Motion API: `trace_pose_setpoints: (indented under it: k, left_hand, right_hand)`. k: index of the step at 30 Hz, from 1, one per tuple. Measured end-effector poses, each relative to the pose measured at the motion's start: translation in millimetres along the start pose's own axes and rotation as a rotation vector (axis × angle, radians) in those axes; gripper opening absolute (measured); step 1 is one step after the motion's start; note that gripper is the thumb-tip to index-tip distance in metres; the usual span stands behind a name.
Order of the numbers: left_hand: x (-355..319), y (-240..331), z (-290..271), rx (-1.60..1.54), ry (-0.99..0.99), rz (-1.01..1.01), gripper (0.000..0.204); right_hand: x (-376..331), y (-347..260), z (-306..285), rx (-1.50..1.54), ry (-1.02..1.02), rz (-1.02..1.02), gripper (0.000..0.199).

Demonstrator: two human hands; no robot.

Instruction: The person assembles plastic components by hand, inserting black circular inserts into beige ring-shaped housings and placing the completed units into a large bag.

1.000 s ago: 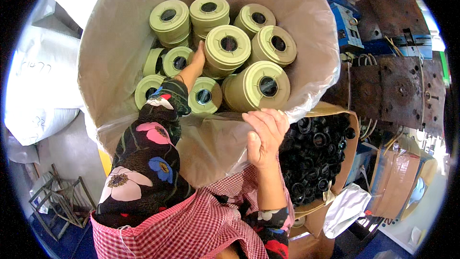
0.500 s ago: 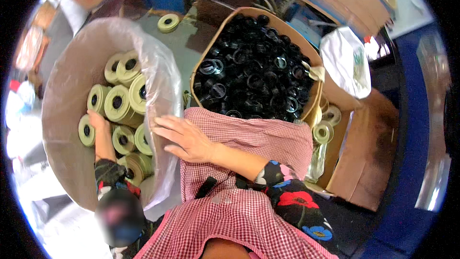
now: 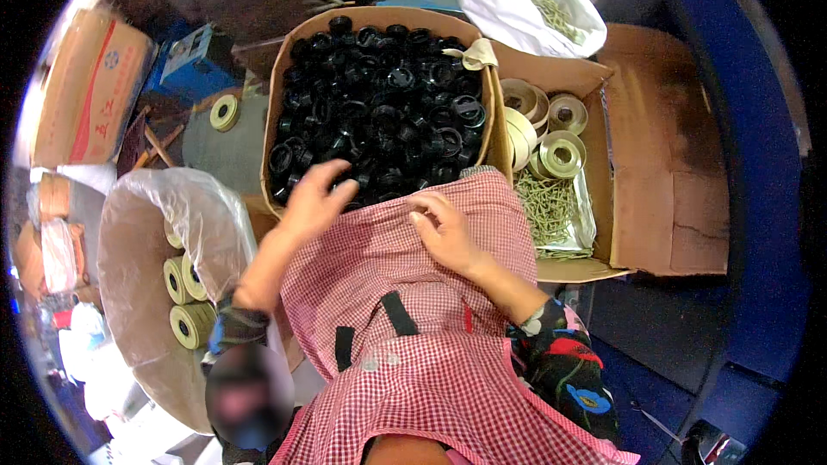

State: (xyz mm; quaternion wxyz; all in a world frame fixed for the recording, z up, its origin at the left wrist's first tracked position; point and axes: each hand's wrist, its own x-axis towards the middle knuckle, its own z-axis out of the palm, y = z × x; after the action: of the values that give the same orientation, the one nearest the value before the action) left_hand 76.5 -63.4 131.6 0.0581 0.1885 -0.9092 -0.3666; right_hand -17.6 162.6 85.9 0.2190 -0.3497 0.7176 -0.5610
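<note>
My left hand [image 3: 315, 200] hovers at the near edge of a box, fingers spread and nothing seen in them. That cardboard box [image 3: 274, 103] is heaped with black round plastic caps or hubs [image 3: 379, 112]. Over my checked apron [image 3: 388, 250], my right hand [image 3: 446, 231] hangs with its fingers loosely bent and the thumb apart; no object shows in it. To the left stands a round container with a clear plastic liner [image 3: 211, 215]. Inside it lie several pale green spools with black centres [image 3: 191, 325].
An open carton [image 3: 616, 198] on the right holds pale rings or empty spools [image 3: 562, 155] and small green sticks [image 3: 544, 207]. Behind it sits a white bag [image 3: 508, 0] with more green sticks. One pale spool [image 3: 224, 112] rests beyond the lined container, near a blue box [image 3: 200, 65].
My left hand has come out of the lined container and moved right to the black parts' box. My right hand has left the liner's rim and moved over my lap. The view has turned right.
</note>
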Motion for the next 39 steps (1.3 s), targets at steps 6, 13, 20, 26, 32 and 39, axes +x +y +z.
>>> trace_pose_setpoints:
  k: [6,13,20,26,32,39]
  left_hand:
    - [2,-40,173,0.287,0.017,-0.171,0.05]
    - [5,-43,189,0.359,0.139,-0.231,0.035]
    - [7,-40,189,0.357,0.157,-0.224,0.03]
    - [7,-42,189,0.392,0.186,-0.185,0.03]
    - [10,-40,189,0.375,0.181,-0.19,0.028]
    - [6,-46,188,0.361,0.189,-0.176,0.03]
  right_hand:
    - [29,41,-108,-0.223,0.5,-0.112,0.03]
    - [79,182,-166,-0.733,0.401,0.399,0.081]
    - [123,214,-183,-0.907,0.04,0.453,0.081]
    - [123,200,-192,-1.051,-0.154,0.591,0.08]
    - [92,211,-185,-1.163,0.021,0.495,0.096]
    - [69,204,-172,-1.189,-0.079,0.529,0.096]
